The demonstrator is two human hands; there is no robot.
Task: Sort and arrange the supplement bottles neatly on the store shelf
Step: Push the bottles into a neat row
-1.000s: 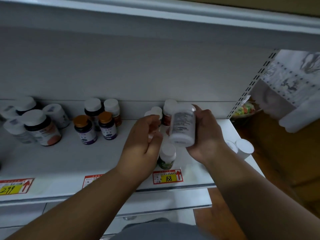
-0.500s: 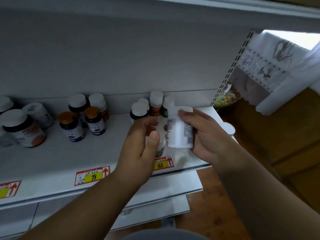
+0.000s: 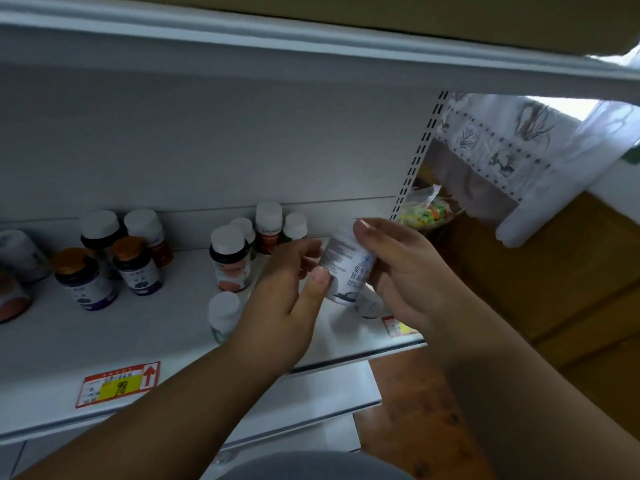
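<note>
The white plastic supplement bottle (image 3: 346,268) with small grey print and a blue mark on its label is up off the white metal store shelf (image 3: 145,327), tilted, between my two hands. My right hand (image 3: 401,271) wraps it from the right, with a fingertip over its top end; my left hand (image 3: 287,292) grips it from the left, thumb pressed on the label near its lower end. Both hands are closed on this one bottle, above the front right part of the shelf.

As I judge it, the sorting is partway done. At the back stand small groups: two orange-capped dark bottles (image 3: 107,271) with purple labels side by side, two white-capped bottles (image 3: 121,226) behind them, and a cluster of white-capped bottles (image 3: 266,223) near the back wall, with a white-capped dark bottle (image 3: 230,258) bearing an orange-pink label in front of them. Still loose, it seems to me: a white-capped bottle (image 3: 223,315) near the shelf's front, partly hidden by my left wrist, and larger bottles cut off at the left edge. The bottle I hold still needs a place.

All bottles I can see are capped, so I cannot tell their contents. Beyond the shelf's right end lies a clear bag (image 3: 426,211) of colourful pieces.
</note>
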